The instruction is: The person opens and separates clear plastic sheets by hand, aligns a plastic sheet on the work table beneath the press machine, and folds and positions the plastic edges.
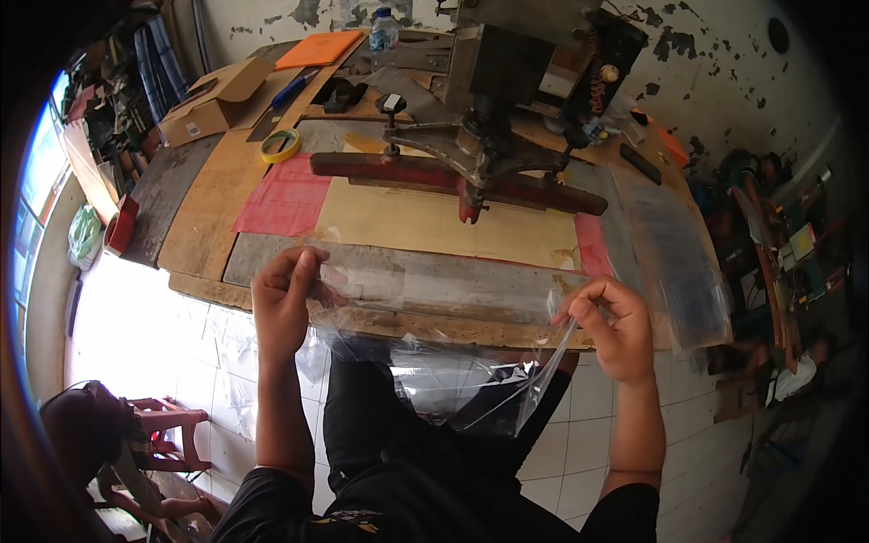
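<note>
While both hands are up over the front of the table (199,213), a thin piece of clear plastic (444,378) hangs between them, over the wooden edge and down above the person's legs (353,398). The left hand (286,303) seems to pinch one end between thumb and finger. The right hand (615,326) pinches the other end with its fingertips, and a long fold runs down from there. Only small bits are held, so the plastic could slip out if a pinch gets loose, and then it might slide down to the floor (554,425). It is so thin that it could stick to itself or get creased, because the middle sags and bunches up. The table edge looks rough, so a hard pull across it might snag or tear the plastic. If one hand pulls more than the other, the piece could end up crooked. Just past the hands, a yellow sheet (407,217) lies flat with a pink piece (276,199) at its left end, and a red bar (385,169) on a big machine (498,68) sits over it. Fingers could get squashed or hurt if they were under that bar and it came down. I can't tell if it is hot. Near the right side, more clear sheets (679,253) reach over the table's edge, so a bumped arm could knock them off.
</note>
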The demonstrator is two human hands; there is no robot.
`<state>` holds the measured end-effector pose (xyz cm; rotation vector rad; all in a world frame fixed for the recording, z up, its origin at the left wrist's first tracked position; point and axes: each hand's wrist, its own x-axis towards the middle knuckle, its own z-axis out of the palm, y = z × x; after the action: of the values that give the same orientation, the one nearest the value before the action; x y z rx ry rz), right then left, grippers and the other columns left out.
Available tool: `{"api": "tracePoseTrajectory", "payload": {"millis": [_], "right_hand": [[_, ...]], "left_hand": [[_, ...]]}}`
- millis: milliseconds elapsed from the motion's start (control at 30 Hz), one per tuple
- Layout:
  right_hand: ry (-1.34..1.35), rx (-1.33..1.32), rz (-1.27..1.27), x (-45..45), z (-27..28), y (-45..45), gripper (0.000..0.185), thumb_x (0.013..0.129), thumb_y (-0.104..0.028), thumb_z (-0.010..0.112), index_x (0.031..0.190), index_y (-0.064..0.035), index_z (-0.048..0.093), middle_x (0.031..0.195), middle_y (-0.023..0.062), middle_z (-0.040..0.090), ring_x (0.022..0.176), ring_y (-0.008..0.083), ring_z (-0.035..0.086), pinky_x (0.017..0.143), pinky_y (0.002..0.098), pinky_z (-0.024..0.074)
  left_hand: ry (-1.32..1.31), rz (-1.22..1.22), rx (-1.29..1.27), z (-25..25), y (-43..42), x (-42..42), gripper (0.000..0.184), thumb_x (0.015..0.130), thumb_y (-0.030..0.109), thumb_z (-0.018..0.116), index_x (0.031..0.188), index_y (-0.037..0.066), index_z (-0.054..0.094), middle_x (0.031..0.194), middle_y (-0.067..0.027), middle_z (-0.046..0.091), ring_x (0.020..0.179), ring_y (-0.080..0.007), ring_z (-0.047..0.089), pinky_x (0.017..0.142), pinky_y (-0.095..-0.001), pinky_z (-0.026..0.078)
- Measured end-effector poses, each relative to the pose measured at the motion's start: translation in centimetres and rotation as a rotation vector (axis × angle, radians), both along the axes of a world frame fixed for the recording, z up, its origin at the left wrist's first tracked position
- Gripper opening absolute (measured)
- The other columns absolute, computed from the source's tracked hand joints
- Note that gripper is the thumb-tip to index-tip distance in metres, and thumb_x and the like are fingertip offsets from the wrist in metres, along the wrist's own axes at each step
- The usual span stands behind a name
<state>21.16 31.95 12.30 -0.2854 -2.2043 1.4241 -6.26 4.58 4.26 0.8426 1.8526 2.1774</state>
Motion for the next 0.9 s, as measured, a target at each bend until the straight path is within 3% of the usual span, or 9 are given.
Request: {"api": "tracePoseTrajectory", "payload": {"millis": [233,433,733,900], "right_hand": [[-0.026,0.068,-0.015,0.2,-0.5,0.1,0.014,0.096,-0.01,0.076,0.09,-0.0001,0.069,0.082,0.0058,0.074,0.079,0.0086,0.069,0.069,0.0233,0.0494],[0.07,-0.047,-0.105,-0.3,-0.9,-0.6,0.009,0.096,-0.007,0.075,0.096,0.0021,0.073,0.083,0.0063,0.075,0.075,0.009,0.069,0.067,0.023,0.0517],[0.072,-0.021,-0.148,-0.4,-0.7,-1.3,0.011,0.097,-0.01,0.075,0.099,0.0016,0.073,0.085,0.0072,0.076,0.076,0.0092,0.07,0.066,0.0219,0.0519],[0.018,-0.026,-0.188,-0.2,0.2,-1.7,0.018,0.097,-0.011,0.076,0.109,0.0025,0.073,0.085,0.0095,0.078,0.077,0.0116,0.073,0.07,0.0238,0.0553]], "left_hand": [[0.003,0.034,-0.038,-0.1,0.0,0.1,0.031,0.109,0.023,0.058,0.105,-0.006,0.068,0.073,-0.0046,0.063,0.059,-0.0158,0.07,0.056,-0.0262,0.053],[-0.022,0.038,-0.024,-0.7,-0.2,0.4,0.03,0.108,0.023,0.06,0.105,-0.006,0.068,0.071,-0.0035,0.062,0.058,-0.016,0.069,0.057,-0.0263,0.053],[-0.057,0.037,0.017,-0.8,-0.5,0.4,0.027,0.107,0.019,0.061,0.105,-0.006,0.07,0.08,-0.0014,0.06,0.068,-0.0082,0.059,0.059,-0.0269,0.057],[0.011,0.032,0.013,-0.8,-0.6,0.4,0.027,0.107,0.019,0.061,0.105,-0.007,0.07,0.08,-0.0014,0.058,0.067,-0.0082,0.057,0.06,-0.0269,0.058]]}}
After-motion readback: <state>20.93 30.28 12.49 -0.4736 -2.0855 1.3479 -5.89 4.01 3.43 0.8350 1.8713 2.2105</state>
